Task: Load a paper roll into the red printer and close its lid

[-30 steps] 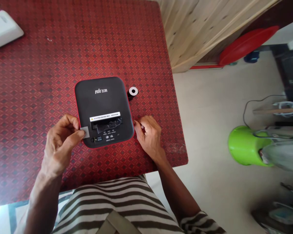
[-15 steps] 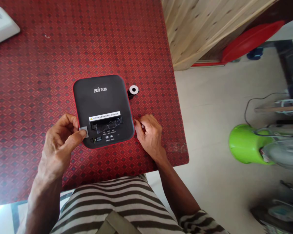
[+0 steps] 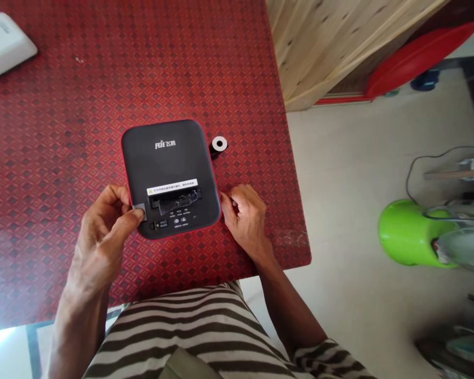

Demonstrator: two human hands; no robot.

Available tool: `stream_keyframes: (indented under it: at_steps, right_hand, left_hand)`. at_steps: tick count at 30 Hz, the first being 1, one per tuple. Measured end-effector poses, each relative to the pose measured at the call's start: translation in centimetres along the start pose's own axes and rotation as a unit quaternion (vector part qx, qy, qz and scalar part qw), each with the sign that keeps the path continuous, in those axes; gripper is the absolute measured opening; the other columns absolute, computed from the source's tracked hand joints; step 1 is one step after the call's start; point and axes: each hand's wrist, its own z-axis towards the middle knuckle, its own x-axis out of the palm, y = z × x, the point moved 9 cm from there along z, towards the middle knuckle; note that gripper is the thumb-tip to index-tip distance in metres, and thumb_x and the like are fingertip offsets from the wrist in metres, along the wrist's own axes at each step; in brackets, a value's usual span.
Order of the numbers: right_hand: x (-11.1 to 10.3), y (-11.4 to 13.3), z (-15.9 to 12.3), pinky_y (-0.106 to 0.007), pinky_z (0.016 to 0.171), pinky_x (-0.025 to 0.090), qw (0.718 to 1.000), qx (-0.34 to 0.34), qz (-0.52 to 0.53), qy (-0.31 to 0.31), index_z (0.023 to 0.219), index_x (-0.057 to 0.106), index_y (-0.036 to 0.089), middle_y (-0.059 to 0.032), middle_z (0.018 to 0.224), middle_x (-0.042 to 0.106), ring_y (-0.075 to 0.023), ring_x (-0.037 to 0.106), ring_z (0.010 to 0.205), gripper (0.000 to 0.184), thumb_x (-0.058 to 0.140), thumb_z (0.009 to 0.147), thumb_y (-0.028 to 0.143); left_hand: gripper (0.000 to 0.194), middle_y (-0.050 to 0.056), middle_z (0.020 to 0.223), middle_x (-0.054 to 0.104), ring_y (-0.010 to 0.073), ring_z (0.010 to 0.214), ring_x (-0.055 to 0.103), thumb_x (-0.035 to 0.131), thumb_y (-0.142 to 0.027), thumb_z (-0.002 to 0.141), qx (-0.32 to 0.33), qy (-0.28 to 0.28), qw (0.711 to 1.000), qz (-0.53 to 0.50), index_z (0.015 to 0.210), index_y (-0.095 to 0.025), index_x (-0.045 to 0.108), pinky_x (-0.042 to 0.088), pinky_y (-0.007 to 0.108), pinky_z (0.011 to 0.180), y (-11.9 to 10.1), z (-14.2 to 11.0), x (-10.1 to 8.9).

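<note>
A black receipt printer [image 3: 169, 163] with a red rim and white FEIE lettering lies on the table. Across it, above the paper slot, runs a white warning strip [image 3: 172, 187], and dark crinkled film [image 3: 179, 202] pokes out of the slot. My left hand [image 3: 106, 231] grips the printer's left edge, its thumb pressed on a small grey square tab [image 3: 140, 212] near the lower left corner. Curled against the right edge is my right hand [image 3: 245, 218]; thumb and fingers are closed there, the fingertips partly hidden. A small paper roll [image 3: 220, 143] sits just past the printer's upper right side.
The red patterned table [image 3: 82, 116] ends at the right and along my body. At the upper left lies a white box-like device [image 3: 8, 45]. A wooden panel [image 3: 319, 42] stands on the right, with a green bucket [image 3: 411, 231] on the floor.
The whole view has shifted slightly, so things appear a little further right. Both hands keep their places on the printer.
</note>
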Motion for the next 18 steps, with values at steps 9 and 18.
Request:
stream_keyframes:
  at_steps: [9,18]
  right_hand:
    - [-0.7,0.4,0.3,-0.032,0.065,0.037,1.0,-0.011,0.015,-0.001,0.07,0.045,0.024,0.0012,0.068,0.053,-0.0159,0.048,0.067,0.034,0.053,0.103,0.023]
    - [-6.4,9.1,5.4,-0.037,0.087,0.053,0.985,-0.171,0.017,-0.008,0.099,0.067,0.025,-0.0015,0.101,0.076,-0.0177,0.069,0.093,0.011,0.061,0.1,0.016]
  left_hand:
    - [0.021,-0.001,0.079,0.049,0.0138,0.068,0.043,0.075,-0.035,0.079,0.016,-0.002,0.999,0.028,0.086,-0.024,0.059,0.033,0.03,0.062,0.0,-0.1,-0.5]
    - [0.025,0.0,0.066,0.051,0.0148,0.064,0.049,0.069,-0.039,0.088,0.161,-0.034,0.986,0.029,0.073,-0.021,0.063,0.04,0.036,0.067,-3.6,4.4,-3.0]
